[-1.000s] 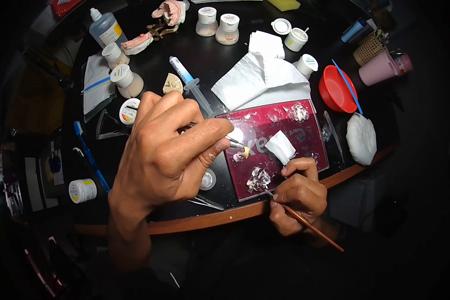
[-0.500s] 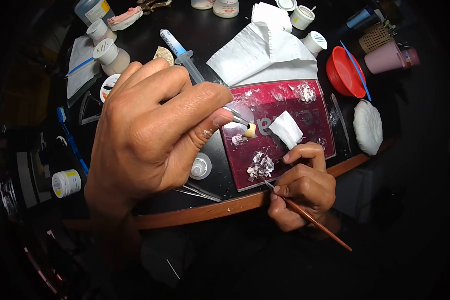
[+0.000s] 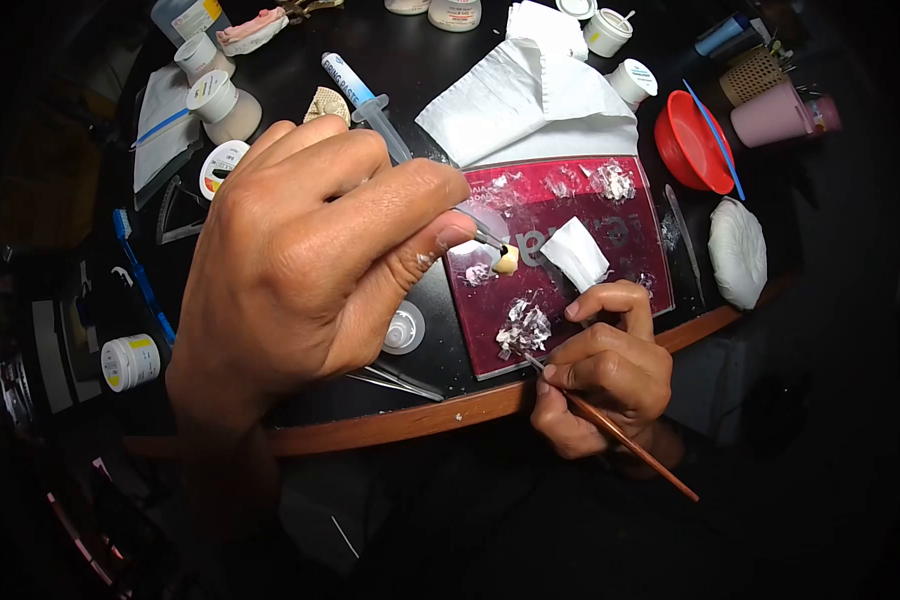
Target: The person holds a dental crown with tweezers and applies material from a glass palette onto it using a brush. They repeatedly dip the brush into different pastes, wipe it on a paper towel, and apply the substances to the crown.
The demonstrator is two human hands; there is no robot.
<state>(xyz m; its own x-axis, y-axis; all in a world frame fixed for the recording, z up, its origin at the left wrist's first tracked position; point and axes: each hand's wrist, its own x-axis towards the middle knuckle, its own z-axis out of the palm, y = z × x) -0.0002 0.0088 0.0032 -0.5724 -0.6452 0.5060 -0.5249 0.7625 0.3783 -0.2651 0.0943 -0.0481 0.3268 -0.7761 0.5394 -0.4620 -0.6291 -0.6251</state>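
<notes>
My left hand [image 3: 310,240] pinches metal tweezers [image 3: 490,237], whose tips hold a small yellowish dental crown [image 3: 506,261] over a dark red mixing slab [image 3: 485,352]. In my right hand [image 3: 615,365] is a slim brush [image 3: 632,446] with a brown wooden handle. Its tip is at the lower edge of a crumbly white paste heap [image 3: 523,328] on the slab. A folded white tissue [image 3: 576,254] sticks up from between the fingers of that same hand. Further white smears [image 3: 613,183] and a pinkish dab [image 3: 478,274] mark the slab.
Behind the slab lie white paper towels [image 3: 530,105] and a firing paste syringe [image 3: 355,95]. At right stand a red bowl [image 3: 692,145] and a white wrapped lump [image 3: 738,255]. Jars [image 3: 232,108] crowd the left. Steel tweezers [image 3: 400,383] lie near the wooden table edge [image 3: 410,432].
The brush tip has shifted slightly up and left to the edge of the paste heap. In the tweezers, the crown has turned a little and moved slightly right.
</notes>
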